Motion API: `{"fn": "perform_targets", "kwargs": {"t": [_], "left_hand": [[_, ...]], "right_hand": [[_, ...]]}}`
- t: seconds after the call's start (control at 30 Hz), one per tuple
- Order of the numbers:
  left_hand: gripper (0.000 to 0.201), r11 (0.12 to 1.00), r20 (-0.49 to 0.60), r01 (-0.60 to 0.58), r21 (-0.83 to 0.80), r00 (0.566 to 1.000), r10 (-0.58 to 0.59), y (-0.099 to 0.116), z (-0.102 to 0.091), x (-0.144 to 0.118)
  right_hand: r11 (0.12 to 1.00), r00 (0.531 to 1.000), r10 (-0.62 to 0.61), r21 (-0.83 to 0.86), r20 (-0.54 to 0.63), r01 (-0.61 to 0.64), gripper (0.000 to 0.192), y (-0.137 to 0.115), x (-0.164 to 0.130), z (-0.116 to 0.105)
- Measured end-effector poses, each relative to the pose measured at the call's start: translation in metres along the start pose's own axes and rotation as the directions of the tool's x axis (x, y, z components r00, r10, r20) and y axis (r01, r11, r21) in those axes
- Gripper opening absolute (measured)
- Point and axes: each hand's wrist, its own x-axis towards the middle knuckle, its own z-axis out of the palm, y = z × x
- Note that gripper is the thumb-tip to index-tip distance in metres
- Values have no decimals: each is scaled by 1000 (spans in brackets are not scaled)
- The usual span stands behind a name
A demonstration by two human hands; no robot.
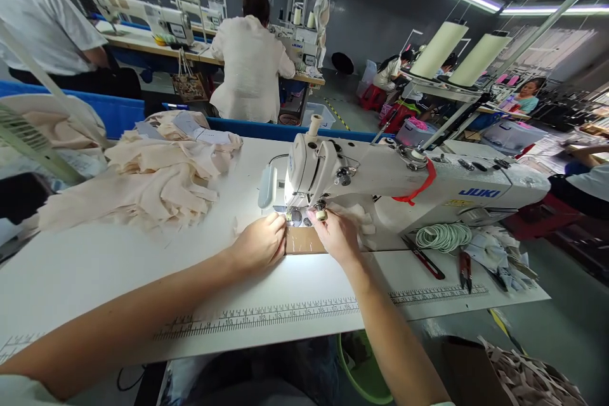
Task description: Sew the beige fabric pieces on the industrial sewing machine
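Fingers [278,223] of the left hand [259,242] and right hand [337,235] were curled at the sewing machine's [404,181] needle; what was gripped could not be told.

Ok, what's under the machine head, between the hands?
Under the machine head, its lamp lights the needle plate. Left hand and right hand flank it. The fingers cover whatever lies at the needle.

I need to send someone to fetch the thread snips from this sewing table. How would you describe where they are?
Start at the white JUKI sewing machine. On the table in front of its right half lies a coil of white cord. Just below the coil lie the thread snips, short with dark red handles, unlike the longer red-and-black tool to their left.
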Motion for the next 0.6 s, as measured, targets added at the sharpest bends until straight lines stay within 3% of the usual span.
{"fn": "perform_targets", "kwargs": {"t": [0.2,0.3,0.37,0.47,0.53,0.6], "left_hand": [[26,985,-53,85,-152,994,-94,-3,1,-1],[24,962,-3,201,-184,979,-205,-6,-7,1],[20,921,108,365,-135,929,-353,-11,-14,3],[20,821,254,563,-93,811,-527,-23,-22,2],[20,759,301,614,-217,782,-546,-34,-26,-4],[24,643,344,620,-449,784,-516,-43,-32,-14]], "right_hand": [[999,999,18,-34,-28,-19,38,-2,1,-2],[1000,999,11,-26,-35,-12,38,-6,-4,-8],[1000,1000,-20,17,19,19,37,-13,-8,-11],[971,971,-157,206,178,119,26,-27,-13,-11],[942,944,-209,313,256,124,19,-38,-15,-9],[938,936,-166,343,310,53,13,-48,-17,-7]]}}
